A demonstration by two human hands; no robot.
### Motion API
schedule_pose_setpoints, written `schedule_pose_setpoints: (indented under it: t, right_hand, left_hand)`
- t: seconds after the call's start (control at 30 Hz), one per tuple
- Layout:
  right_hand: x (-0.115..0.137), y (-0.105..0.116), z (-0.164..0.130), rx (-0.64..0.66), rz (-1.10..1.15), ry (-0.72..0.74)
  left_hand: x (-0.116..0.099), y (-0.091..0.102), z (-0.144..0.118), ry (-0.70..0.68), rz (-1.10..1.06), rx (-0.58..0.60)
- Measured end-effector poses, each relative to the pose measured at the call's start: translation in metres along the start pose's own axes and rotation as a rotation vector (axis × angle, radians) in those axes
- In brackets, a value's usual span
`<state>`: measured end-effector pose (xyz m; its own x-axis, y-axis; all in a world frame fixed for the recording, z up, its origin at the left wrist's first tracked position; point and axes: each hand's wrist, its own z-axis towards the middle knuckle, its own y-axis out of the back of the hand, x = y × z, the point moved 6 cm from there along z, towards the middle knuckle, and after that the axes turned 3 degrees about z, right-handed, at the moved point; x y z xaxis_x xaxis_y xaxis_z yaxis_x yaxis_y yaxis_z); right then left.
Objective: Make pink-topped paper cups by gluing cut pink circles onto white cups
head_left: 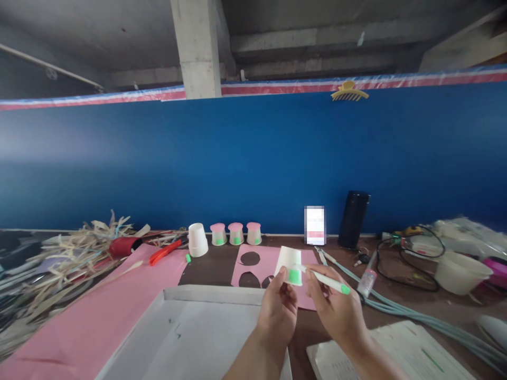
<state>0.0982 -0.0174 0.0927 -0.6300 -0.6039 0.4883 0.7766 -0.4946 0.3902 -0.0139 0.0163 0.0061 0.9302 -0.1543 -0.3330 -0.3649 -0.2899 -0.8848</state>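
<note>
My left hand (278,306) is closed on a white paper cup (289,257), which is held upside down above the table. A green rectangle (294,276) is coloured on the cup's side near its rim. In my right hand (336,306) is a white marker (327,281) with a green end, its tip at the cup beside the green patch. Beneath the cup lies pink paper (273,254) with round holes cut in it. Three upturned cups (236,236) with pink tops and green patches stand in a row behind, beside a plain white stack of cups (197,240).
A white shallow tray (206,295) is in front, with a pink sheet (99,316) on its left. Red-handled scissors (166,252) and a green cap (188,258) lie near paper strips (79,264). Right are a dark bottle (352,219), blue cables (415,316) and a booklet (400,353).
</note>
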Motion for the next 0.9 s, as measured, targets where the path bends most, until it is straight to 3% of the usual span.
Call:
schedule_pose_setpoints:
  t: [0.3,0.9]
  right_hand:
    - [-0.0047,0.0082,-0.0042,-0.1,0.134,-0.047]
    - [0.0018,0.0001,-0.0009,-0.011,0.048,-0.006]
  left_hand:
    - [0.0022,0.0012,0.0017,-0.007,0.074,-0.024]
    - [0.0024,-0.0006,0.0004,-0.041,0.116,0.054]
